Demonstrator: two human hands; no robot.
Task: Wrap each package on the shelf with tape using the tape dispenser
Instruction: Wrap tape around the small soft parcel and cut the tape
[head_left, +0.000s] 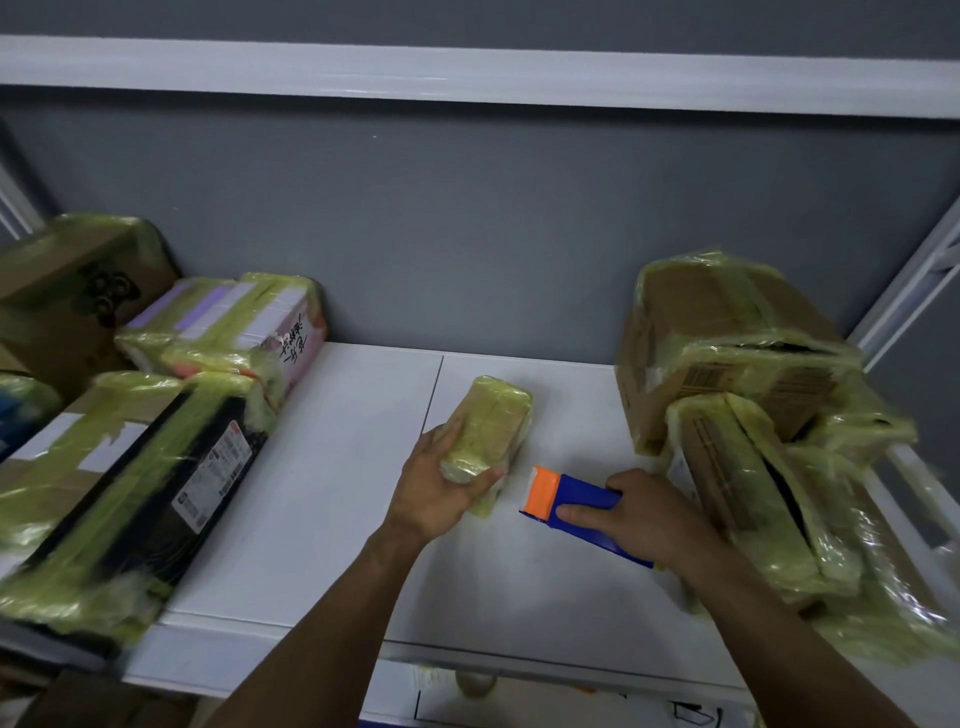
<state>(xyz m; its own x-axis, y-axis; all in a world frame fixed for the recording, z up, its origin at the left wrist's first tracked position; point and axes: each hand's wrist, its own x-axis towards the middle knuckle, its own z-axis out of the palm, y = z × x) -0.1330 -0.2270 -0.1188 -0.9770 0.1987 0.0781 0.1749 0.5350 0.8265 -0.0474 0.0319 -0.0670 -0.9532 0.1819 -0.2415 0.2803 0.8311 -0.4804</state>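
A small package covered in yellowish tape rests on the white shelf near the middle. My left hand grips its near end from the left side. My right hand holds the blue tape dispenser just right of the package. The dispenser's orange head points toward the package's near right edge, a small gap apart, with a clear strip of tape between them.
Taped cardboard boxes are stacked on the right, one flat box leaning close to my right wrist. Several taped packages fill the left side. A grey wall backs the shelf; its front edge runs below my forearms.
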